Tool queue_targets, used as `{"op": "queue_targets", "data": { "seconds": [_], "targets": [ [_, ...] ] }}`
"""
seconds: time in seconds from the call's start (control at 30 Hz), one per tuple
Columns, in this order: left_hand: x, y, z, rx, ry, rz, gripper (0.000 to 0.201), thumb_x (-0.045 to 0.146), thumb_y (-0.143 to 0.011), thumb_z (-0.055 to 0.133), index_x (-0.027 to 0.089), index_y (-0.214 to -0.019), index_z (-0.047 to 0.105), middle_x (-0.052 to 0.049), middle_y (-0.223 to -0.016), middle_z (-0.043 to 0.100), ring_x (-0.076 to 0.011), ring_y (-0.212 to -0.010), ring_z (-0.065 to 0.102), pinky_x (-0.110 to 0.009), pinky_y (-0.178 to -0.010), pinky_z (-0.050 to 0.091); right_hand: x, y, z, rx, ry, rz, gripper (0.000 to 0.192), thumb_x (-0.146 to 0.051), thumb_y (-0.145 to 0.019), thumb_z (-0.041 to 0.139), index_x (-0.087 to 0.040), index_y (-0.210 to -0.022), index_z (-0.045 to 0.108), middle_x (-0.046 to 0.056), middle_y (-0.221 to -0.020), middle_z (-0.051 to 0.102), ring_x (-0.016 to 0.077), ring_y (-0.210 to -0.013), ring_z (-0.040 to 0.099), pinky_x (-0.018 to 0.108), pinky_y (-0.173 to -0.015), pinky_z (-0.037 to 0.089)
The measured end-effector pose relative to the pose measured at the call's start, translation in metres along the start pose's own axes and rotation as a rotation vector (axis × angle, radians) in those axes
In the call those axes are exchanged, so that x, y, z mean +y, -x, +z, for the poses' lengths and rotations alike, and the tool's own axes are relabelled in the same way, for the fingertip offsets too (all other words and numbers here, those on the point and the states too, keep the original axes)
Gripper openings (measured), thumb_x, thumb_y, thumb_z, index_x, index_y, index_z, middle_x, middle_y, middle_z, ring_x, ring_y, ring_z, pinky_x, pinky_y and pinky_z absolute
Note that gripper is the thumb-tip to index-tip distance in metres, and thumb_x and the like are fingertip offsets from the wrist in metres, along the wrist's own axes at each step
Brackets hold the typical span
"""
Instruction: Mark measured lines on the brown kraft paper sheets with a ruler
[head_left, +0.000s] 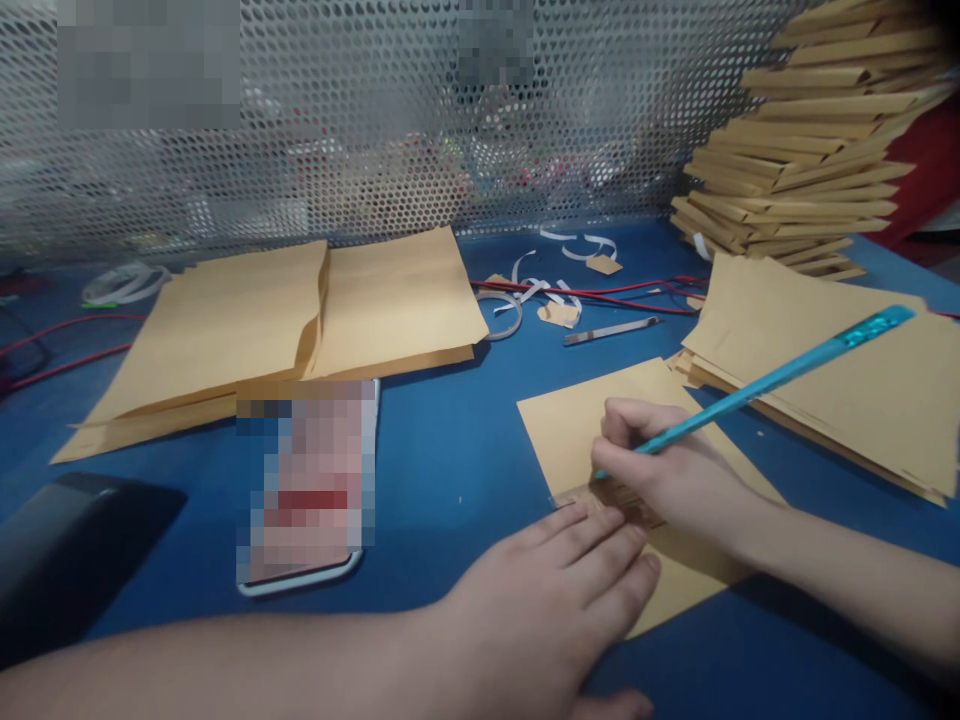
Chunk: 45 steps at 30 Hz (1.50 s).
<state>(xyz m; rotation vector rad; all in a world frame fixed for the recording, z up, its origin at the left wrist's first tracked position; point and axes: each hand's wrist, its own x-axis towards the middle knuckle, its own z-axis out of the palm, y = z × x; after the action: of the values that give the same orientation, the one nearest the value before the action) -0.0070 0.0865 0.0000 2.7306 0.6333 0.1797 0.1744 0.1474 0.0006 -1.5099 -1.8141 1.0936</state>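
A brown paper envelope [570, 425] lies on the blue table [450, 450] in front of me. My left hand [555, 590] rests flat on its near edge, fingers together and pressing it down. My right hand [667, 470] grips a turquoise pen [772, 380] whose tip touches the envelope's lower part; the pen's top slants up to the right. The spot under the tip is partly hidden by my fingers.
A phone [307, 490] lies left of the envelope, with a dark object [67, 550] at the far left. Flat envelope piles sit at back left [300, 320] and right [840, 370]; a tall fanned stack [810, 150] stands back right. Paper strips [532, 290], red wires [600, 295], and a perforated metal screen [375, 130] lie behind.
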Motion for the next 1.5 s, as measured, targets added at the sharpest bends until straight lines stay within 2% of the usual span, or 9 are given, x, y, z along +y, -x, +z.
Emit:
{"op": "queue_targets", "data": {
  "seconds": [0.27,0.7,0.83,0.97,1.17,1.27,1.37,1.5],
  "targets": [
    [0.002,0.0,-0.001,-0.003,0.015,-0.002,0.062,0.05,-0.096,0.038,0.007,-0.141,0.035,-0.013,-0.147,0.035,-0.0244,-0.139,0.025,-0.031,-0.116,0.001,-0.002,0.001,0.001,-0.02,-0.011,0.075,0.028,-0.018,-0.075,0.054,-0.021,-0.057,0.032,-0.008,-0.052,0.037,0.009,-0.05,0.038,0.023,-0.043,0.027],
    [0.001,0.001,-0.003,-0.028,0.057,-0.009,0.062,0.049,-0.096,0.038,0.007,-0.142,0.034,-0.014,-0.149,0.031,-0.0247,-0.14,0.021,-0.031,-0.116,0.001,-0.001,-0.001,0.0,-0.023,0.005,0.04,0.027,-0.014,-0.073,0.053,-0.021,-0.057,0.032,-0.008,-0.052,0.036,0.0104,-0.052,0.036,0.026,-0.045,0.026],
    [0.001,0.0,-0.005,-0.051,0.075,-0.005,0.062,0.048,-0.096,0.037,0.007,-0.143,0.032,-0.014,-0.15,0.028,-0.0243,-0.14,0.021,-0.032,-0.116,0.004,-0.005,-0.004,-0.001,0.074,-0.121,-0.054,0.031,-0.012,-0.072,0.054,-0.021,-0.054,0.032,-0.008,-0.052,0.034,0.0102,-0.052,0.033,0.026,-0.047,0.026],
    [0.003,0.002,-0.003,-0.023,0.087,0.003,0.06,0.045,-0.096,0.038,0.008,-0.143,0.033,-0.014,-0.151,0.027,-0.0252,-0.14,0.021,-0.034,-0.116,0.009,-0.005,-0.002,-0.005,0.152,-0.306,-0.115,0.034,-0.014,-0.075,0.058,-0.022,-0.054,0.033,-0.009,-0.05,0.033,0.0096,-0.049,0.031,0.027,-0.048,0.026],
    [0.021,0.007,0.008,-0.009,0.084,0.087,0.056,0.047,-0.098,0.035,0.014,-0.143,0.032,-0.016,-0.152,0.024,-0.0266,-0.14,0.02,-0.038,-0.115,0.015,-0.011,0.013,-0.017,0.113,-0.358,-0.08,0.036,-0.022,-0.077,0.063,-0.023,-0.055,0.035,-0.008,-0.047,0.039,0.0088,-0.045,0.034,0.027,-0.045,0.024],
    [0.033,0.01,0.016,0.007,0.054,0.116,0.056,0.049,-0.099,0.034,0.014,-0.142,0.033,-0.015,-0.151,0.027,-0.0263,-0.139,0.023,-0.037,-0.114,0.018,-0.016,0.026,-0.018,0.093,-0.352,-0.101,0.036,-0.024,-0.077,0.064,-0.022,-0.055,0.036,-0.008,-0.047,0.038,0.0087,-0.044,0.034,0.027,-0.044,0.024],
    [0.045,0.013,0.025,0.048,0.005,0.119,0.058,0.052,-0.098,0.033,0.014,-0.142,0.034,-0.016,-0.149,0.03,-0.0271,-0.138,0.025,-0.038,-0.114,0.018,-0.016,0.04,-0.015,0.053,-0.314,-0.083,0.035,-0.025,-0.077,0.064,-0.022,-0.054,0.037,-0.008,-0.048,0.039,0.0094,-0.046,0.036,0.026,-0.045,0.027],
    [0.057,0.017,0.036,0.078,-0.029,0.075,0.059,0.05,-0.097,0.038,0.015,-0.143,0.029,-0.016,-0.151,0.026,-0.0292,-0.139,0.022,-0.039,-0.114,0.016,-0.011,0.054,-0.009,-0.016,-0.247,-0.048,0.033,-0.027,-0.077,0.062,-0.022,-0.054,0.038,-0.007,-0.05,0.041,0.01,-0.048,0.036,0.025,-0.046,0.029]
  ]
}}
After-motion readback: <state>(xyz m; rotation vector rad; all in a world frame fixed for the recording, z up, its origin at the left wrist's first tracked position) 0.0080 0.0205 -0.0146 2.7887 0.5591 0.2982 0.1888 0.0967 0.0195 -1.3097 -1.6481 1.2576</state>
